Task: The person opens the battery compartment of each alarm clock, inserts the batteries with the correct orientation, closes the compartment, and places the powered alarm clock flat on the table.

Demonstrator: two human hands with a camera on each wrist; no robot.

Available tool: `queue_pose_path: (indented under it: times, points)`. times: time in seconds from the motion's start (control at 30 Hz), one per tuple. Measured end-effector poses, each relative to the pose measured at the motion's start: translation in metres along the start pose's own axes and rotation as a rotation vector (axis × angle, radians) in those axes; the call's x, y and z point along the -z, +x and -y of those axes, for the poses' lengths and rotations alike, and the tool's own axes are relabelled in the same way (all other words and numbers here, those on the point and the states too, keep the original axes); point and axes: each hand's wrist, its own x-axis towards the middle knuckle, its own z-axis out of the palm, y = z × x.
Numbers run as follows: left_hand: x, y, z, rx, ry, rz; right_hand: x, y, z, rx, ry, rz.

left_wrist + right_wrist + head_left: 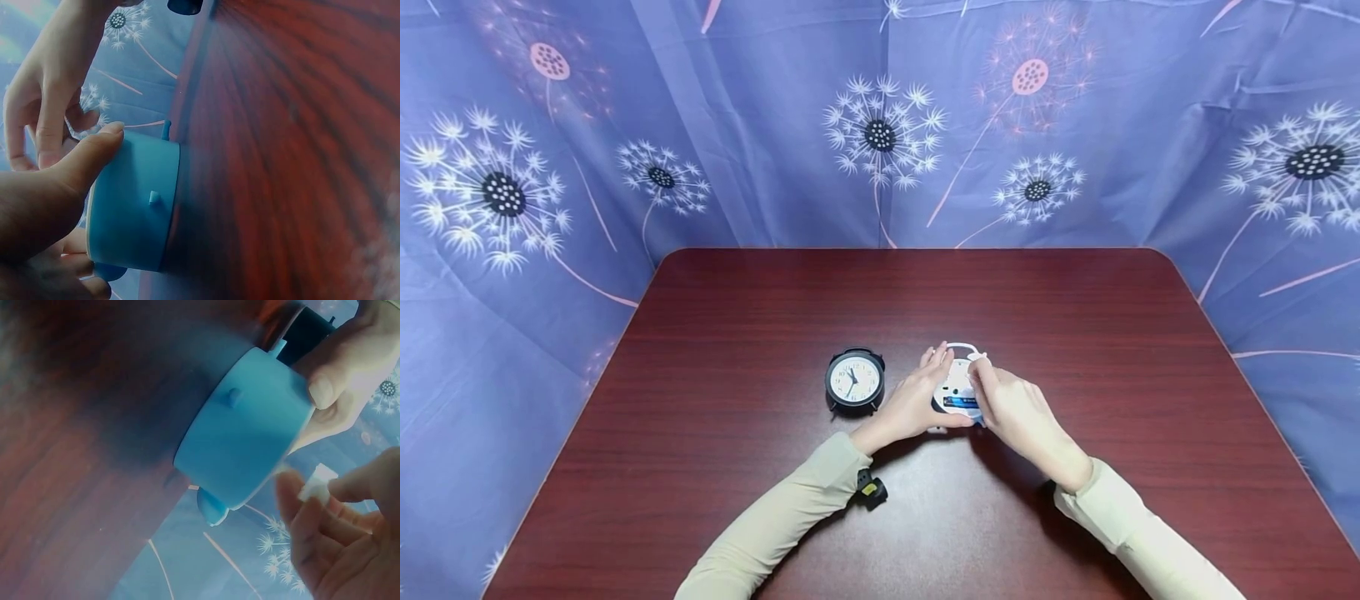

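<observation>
A light-blue clock [134,200] lies face down on the table, its white back [957,377] turned up. In the head view a blue battery [961,402] shows in the uncovered slot of that back. My left hand [916,402] grips the clock from the left, the thumb at the near edge and the fingers round the far side. My right hand [1018,410] is over the clock's right side. Its thumb and fingers pinch a small white battery cover [319,481], just above the back in the right wrist view.
A black twin-bell style alarm clock [854,382] with a white dial stands left of my left hand. The dark red wooden table [760,308] runs back to a blue curtain [775,167] with dandelion prints. A black strap device [871,490] sits at my left wrist.
</observation>
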Motion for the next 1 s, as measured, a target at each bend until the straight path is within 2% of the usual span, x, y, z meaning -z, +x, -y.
queue_pose_path:
  times: [0.23, 0.4, 0.5, 0.63, 0.7, 0.87, 1.0]
  points:
    - [0.001, 0.0, -0.002, -0.01, 0.014, -0.009, 0.001, -0.003, 0.0, 0.111, 0.019, 0.045]
    - [0.0, 0.001, -0.002, -0.008, 0.029, 0.001, -0.004, -0.004, 0.001, 0.099, 0.023, 0.036]
    - [0.0, 0.001, -0.002, -0.01, 0.018, 0.002, -0.006, -0.002, 0.003, 0.004, 0.039, 0.061]
    - [0.001, 0.001, 0.0, -0.012, -0.007, -0.003, -0.008, 0.003, 0.004, -0.22, 0.114, 0.142]
    - [0.0, 0.0, 0.0, -0.007, -0.01, -0.003, -0.009, 0.006, 0.005, -0.303, 0.147, 0.18]
    - [0.0, 0.0, 0.0, -0.002, -0.009, 0.003, -0.007, 0.012, 0.005, -0.394, 0.198, 0.258]
    - [0.0, -0.001, 0.0, 0.002, -0.021, 0.006, -0.005, 0.017, 0.004, -0.448, 0.198, 0.321]
